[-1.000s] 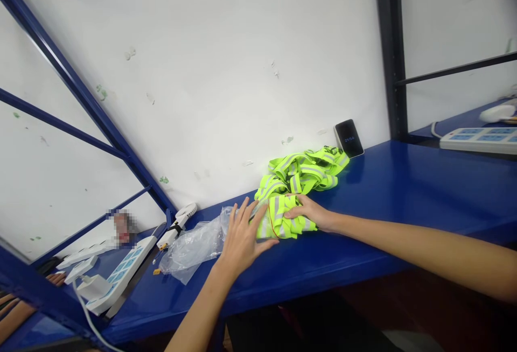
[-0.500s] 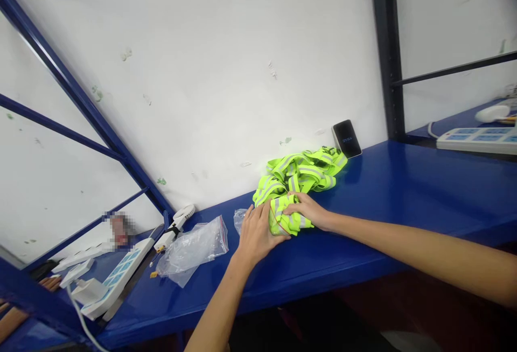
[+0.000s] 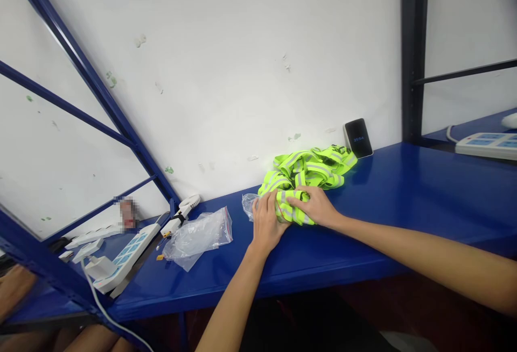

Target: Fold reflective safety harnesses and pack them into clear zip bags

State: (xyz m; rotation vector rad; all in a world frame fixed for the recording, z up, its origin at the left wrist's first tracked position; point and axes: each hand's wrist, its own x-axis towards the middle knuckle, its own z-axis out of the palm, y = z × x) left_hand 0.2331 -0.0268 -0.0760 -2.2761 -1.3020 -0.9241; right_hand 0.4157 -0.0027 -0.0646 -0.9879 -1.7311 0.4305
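Note:
A folded bundle of neon-yellow reflective strap (image 3: 299,213) with grey bands lies at the front of the blue table, between my two hands. My left hand (image 3: 269,222) is wrapped round the left end of a clear zip bag (image 3: 249,205), whose red seal line crosses the bundle. Part of the bundle seems to be inside the bag, though my fingers cover much of it. From the right, my right hand (image 3: 319,208) grips the bundle, thumb across its front. Directly behind is a loose heap of the same reflective straps (image 3: 311,166).
Flat clear zip bags (image 3: 202,236) lie to the left, beside a small white fan (image 3: 183,212). Power strips (image 3: 127,258) sit beyond the blue frame, with another person's arm (image 3: 16,287) there. A phone-like screen (image 3: 358,138) leans on the wall behind the heap.
My view has shifted a little, so the scene sits differently. Both hands stay on the bundle, with my right fingers pressed closer against it. More of the other person's limbs shows at lower left.

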